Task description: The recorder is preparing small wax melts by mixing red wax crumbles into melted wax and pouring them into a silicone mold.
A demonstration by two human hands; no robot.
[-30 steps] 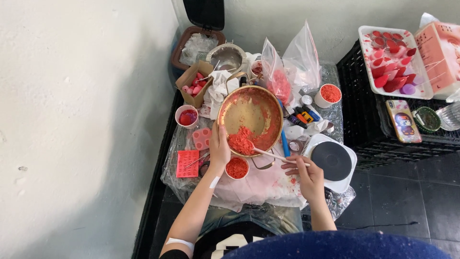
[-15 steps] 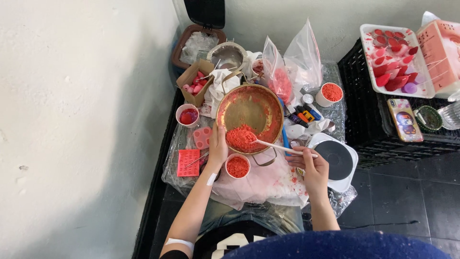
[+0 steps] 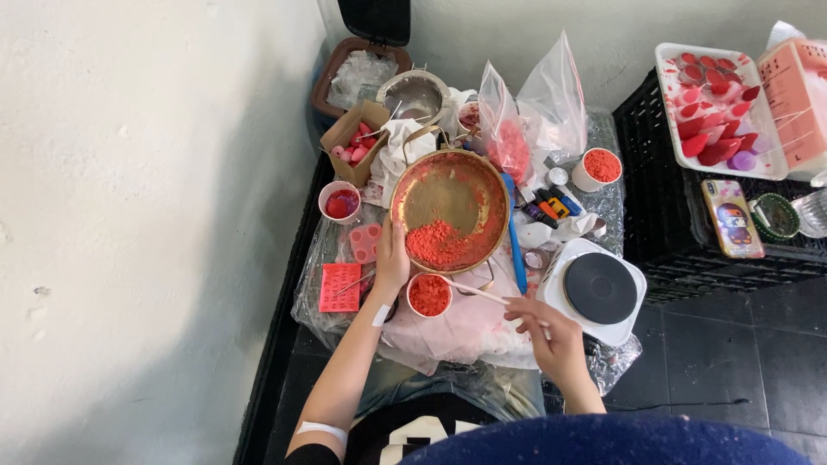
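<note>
My left hand [image 3: 392,258] grips the near left rim of a tilted golden metal bowl [image 3: 452,194] that holds a heap of red-orange flakes [image 3: 435,243] at its lower edge. My right hand [image 3: 547,331] holds a thin pale stick [image 3: 474,291], whose tip reaches the small white cup of red flakes [image 3: 428,295] just below the bowl.
A white single hot plate [image 3: 599,288] sits right of my right hand. Clear bags [image 3: 530,116], another cup of flakes [image 3: 597,168], a pink mould [image 3: 338,287], a cardboard box [image 3: 355,142] and a black crate with a tray of red pieces [image 3: 715,103] surround the plastic-covered work surface.
The stick has left the bowl's flakes and dropped to the small cup. My right hand moved down and toward me. The flakes have gathered lower in the bowl.
</note>
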